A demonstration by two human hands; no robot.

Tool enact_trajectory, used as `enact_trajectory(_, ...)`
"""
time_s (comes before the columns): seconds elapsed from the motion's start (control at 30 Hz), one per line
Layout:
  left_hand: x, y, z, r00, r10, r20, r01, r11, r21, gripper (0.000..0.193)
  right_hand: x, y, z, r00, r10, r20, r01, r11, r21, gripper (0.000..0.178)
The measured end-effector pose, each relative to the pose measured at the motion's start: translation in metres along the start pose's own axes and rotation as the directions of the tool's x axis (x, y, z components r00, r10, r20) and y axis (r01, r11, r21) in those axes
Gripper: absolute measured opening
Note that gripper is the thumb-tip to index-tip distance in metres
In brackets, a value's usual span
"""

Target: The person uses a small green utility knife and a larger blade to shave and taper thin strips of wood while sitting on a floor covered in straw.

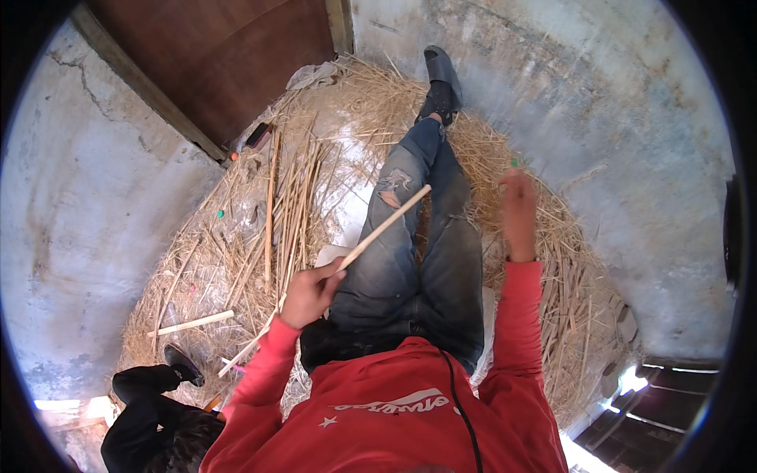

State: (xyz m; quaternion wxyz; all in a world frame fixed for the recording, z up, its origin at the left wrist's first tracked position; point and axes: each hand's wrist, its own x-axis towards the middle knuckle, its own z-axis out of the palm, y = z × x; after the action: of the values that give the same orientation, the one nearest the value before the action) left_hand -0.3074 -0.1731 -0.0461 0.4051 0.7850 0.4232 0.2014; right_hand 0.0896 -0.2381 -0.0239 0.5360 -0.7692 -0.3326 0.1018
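My left hand point(311, 293) is closed round a pale, peeled-looking stick point(386, 226), gripping it near its lower end. The stick slants up and to the right across my jeans point(384, 272). Out to the right, my right hand point(518, 213) reaches forward over the straw beside my legs. Its fingers are smeared by motion, so their closure does not show. A small green thing point(514, 162) appears at those fingertips; whether I hold it or it lies beyond them I cannot tell.
Long thin sticks point(296, 213) lie in a bundle on the straw-strewn floor left of my legs. Another pale stick point(193, 323) rests farther left. A person in dark clothes point(158, 422) is at lower left. Stained walls point(568, 87) and a brown door point(221, 59) enclose the space.
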Motion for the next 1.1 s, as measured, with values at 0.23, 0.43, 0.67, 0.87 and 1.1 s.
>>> enact_trajectory(0.23, 0.039, -0.039, 0.073, 0.99, 0.141, 0.006, -0.14, 0.987, -0.083, 0.031, -0.12, 0.029, 0.091, 0.825, 0.095, 0.557, 0.032, 0.976, -0.213, 0.062)
enact_trajectory(0.43, 0.04, -0.037, 0.071, 0.996, 0.073, 0.043, -0.074, 0.997, 0.005, 0.029, -0.152, 0.024, 0.12, 0.768, 0.14, 0.625, 0.022, 0.97, -0.244, 0.064)
enact_trajectory(0.67, 0.027, -0.021, 0.063, 0.993, 0.11, 0.036, -0.114, 0.98, 0.164, 0.028, -0.163, 0.028, 0.126, 0.792, 0.13, 0.597, 0.089, 0.942, -0.323, 0.063)
enact_trajectory(0.87, 0.003, -0.006, 0.023, 0.984, 0.063, 0.165, -0.12, 0.924, 0.364, 0.029, -0.171, 0.017, 0.126, 0.805, 0.094, 0.586, 0.104, 0.949, -0.296, 0.062)
enact_trajectory(1.1, -0.036, 0.022, -0.029, 0.98, 0.131, 0.153, -0.183, 0.895, 0.407, 0.027, -0.171, 0.023, 0.127, 0.867, -0.026, 0.498, 0.171, 0.954, -0.248, 0.058)
